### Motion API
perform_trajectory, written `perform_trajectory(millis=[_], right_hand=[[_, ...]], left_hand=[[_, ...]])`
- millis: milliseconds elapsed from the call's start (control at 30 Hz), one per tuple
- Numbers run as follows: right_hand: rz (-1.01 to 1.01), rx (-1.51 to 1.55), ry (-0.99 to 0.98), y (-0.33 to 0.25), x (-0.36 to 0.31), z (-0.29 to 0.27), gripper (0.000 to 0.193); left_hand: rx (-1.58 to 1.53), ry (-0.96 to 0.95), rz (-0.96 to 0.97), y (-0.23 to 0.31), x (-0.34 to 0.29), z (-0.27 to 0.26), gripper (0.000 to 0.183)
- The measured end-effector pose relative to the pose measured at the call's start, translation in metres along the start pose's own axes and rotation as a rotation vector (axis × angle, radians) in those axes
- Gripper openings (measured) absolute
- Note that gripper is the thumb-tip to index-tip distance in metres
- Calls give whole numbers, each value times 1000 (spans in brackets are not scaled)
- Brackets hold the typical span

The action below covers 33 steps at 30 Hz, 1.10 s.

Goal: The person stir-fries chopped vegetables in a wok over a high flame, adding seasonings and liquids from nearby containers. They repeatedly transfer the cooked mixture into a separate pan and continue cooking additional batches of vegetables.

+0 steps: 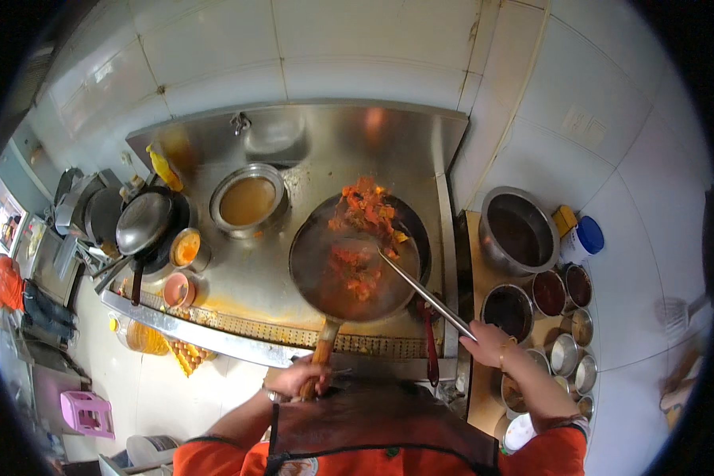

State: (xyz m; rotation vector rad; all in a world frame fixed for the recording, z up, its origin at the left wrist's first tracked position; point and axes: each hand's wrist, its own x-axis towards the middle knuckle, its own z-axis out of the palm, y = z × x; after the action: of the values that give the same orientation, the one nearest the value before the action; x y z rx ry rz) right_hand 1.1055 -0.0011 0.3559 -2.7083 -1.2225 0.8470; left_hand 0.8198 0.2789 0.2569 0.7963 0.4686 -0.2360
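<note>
A dark wok sits on the steel cooktop, tilted and steaming. Red, oily chunks of food are in it, some spread up toward its far side. My left hand is wrapped round the wok's wooden handle at the near edge. In my right hand is the end of a long-handled metal ladle. The ladle's shaft slants left into the wok. Its head, among the food, is blurred by steam. Under the wok's right side shows another dark pan rim.
A steel pot of brownish liquid stands left of the wok. Farther left are a lidded pan, a cup of orange sauce and a yellow bottle. At right stand a large pot and several seasoning bowls. A red-handled tool hangs nearby.
</note>
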Motion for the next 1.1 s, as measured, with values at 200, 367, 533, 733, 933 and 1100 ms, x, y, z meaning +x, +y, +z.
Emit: perform_trajectory(millis=[200, 367, 533, 733, 933, 1100], right_hand=[[-17, -42, -87, 15, 20, -1, 36], [125, -122, 31, -19, 25, 1, 36], [-34, 83, -11, 5, -11, 2, 32], [65, -152, -13, 8, 28, 9, 33], [31, -33, 30, 10, -1, 21, 32], [-46, 25, -120, 7, -1, 1, 36]], left_hand=[[-221, -34, -98, 30, 93, 3, 21], [-6, 7, 33, -10, 35, -10, 11], [-59, -51, 4, -1, 32, -14, 11], [-41, -102, 49, 16, 87, 7, 17], [28, 52, -20, 8, -6, 12, 11], [-184, -150, -24, 19, 83, -11, 24]])
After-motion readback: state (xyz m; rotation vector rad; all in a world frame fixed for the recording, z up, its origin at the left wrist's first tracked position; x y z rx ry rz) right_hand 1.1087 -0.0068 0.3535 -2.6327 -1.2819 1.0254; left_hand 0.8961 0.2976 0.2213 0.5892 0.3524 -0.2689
